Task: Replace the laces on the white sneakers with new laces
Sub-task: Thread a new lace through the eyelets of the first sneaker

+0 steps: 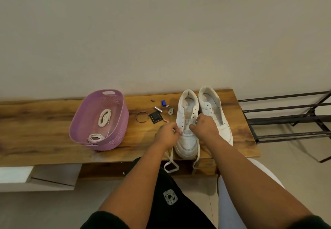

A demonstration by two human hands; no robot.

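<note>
Sneaker (186,139) lace (171,159) pinched in both grips (168,134) (204,126), basket (114,139) left, trinkets (155,114) between

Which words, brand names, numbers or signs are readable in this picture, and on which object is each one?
None can be read.
Grey mark inside the left white sneaker: too blurred to read.
White square emblem on the black shorts: a pattern, no legible letters.
Small blue object on the wooden table: no visible text.

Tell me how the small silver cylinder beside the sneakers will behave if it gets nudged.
The silver cylinder lies on its side on the smooth wooden table, so it would probably roll. It looks metallic and small, likely light but hard and slippery to pinch. The black square piece beside it might stop it.
</note>
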